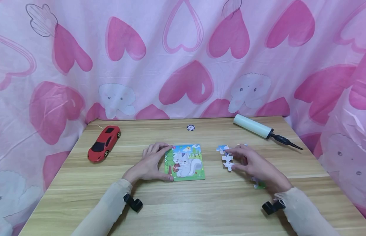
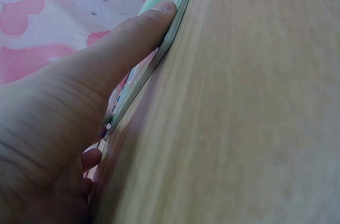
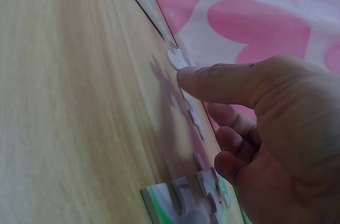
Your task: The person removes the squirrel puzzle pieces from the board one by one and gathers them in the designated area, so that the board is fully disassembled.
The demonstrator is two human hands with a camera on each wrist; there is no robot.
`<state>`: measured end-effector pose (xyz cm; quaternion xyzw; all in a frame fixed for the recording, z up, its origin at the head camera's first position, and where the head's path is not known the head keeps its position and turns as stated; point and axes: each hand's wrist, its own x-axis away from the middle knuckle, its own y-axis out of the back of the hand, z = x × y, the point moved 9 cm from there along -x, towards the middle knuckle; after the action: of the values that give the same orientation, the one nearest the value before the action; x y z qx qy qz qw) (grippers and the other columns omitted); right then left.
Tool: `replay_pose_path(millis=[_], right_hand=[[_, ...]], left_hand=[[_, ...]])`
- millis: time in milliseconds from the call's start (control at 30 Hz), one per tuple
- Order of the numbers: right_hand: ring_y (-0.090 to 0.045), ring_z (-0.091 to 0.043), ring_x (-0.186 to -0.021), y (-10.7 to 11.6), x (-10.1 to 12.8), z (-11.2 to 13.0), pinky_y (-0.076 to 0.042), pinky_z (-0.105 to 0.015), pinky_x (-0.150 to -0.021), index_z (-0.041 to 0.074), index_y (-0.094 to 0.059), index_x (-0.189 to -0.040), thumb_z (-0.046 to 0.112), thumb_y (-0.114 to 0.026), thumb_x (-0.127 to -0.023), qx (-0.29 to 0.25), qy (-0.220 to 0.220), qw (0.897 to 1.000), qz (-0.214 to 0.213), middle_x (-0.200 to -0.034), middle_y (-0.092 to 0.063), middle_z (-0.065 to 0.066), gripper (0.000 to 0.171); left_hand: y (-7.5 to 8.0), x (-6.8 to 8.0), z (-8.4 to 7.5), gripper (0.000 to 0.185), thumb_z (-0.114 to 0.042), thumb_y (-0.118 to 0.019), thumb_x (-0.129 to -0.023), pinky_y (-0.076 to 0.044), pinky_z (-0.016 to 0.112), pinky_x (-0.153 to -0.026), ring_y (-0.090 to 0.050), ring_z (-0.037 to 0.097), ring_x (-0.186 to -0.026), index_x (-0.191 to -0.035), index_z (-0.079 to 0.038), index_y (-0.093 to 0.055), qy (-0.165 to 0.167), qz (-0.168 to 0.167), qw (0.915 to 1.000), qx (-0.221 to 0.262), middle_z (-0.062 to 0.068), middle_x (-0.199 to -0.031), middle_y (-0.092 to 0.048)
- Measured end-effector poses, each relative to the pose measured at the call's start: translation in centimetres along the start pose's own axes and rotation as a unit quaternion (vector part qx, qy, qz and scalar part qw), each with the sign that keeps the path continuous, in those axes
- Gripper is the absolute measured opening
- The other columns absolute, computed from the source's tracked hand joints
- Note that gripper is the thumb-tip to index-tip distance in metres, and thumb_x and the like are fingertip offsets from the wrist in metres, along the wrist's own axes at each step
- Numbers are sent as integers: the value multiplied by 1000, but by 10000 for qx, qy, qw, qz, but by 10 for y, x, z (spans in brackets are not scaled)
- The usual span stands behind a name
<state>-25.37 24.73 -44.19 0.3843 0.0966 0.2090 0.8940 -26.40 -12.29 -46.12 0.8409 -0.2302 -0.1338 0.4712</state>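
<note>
The squirrel puzzle board (image 1: 187,165) lies flat on the table, its picture of a pale squirrel holding a nut facing up. My left hand (image 1: 148,164) spans its left side, thumb at the lower left corner and index finger at the upper left; the left wrist view shows the thumb (image 2: 143,30) along the board's edge. To the right, my right hand (image 1: 253,162) pinches a pale puzzle piece (image 1: 228,160) between thumb and fingers, with a shadow on the wood below. A blue-topped piece (image 1: 221,148) lies just beyond, and green-edged pieces (image 3: 164,203) are partly hidden by that hand.
A red toy car (image 1: 104,144) stands on the left of the wooden table (image 1: 177,213). Near the back edge lies a round black-and-white chip (image 1: 190,127). A pale green hand pump (image 1: 253,126) with black nozzle is back right. A pink heart-patterned curtain (image 1: 153,78) surrounds the table.
</note>
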Motion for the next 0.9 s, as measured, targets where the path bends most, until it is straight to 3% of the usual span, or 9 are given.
replay_pose_path(millis=[467,900], right_hand=[[-54,-20,-99,-3,2,-4,-50,-28,-79,26,-68,-154,19,-88,-98,366,45,9993,51,-120,-59,-1,60],[-53,-21,-102,-3,1,-4,-50,-28,-80,25,-69,-152,19,-90,-97,340,-12,9994,93,-121,-59,-1,59]], left_hand=[[0,0,-1,130,-77,-94,-70,-28,61,-118,-31,34,-153,-175,-24,-38,11,1,10000,59,6,-172,-34],[1,1,0,129,-77,-94,-71,-28,61,-117,-31,35,-153,-174,-24,-39,1,-12,10000,71,6,-172,-35]])
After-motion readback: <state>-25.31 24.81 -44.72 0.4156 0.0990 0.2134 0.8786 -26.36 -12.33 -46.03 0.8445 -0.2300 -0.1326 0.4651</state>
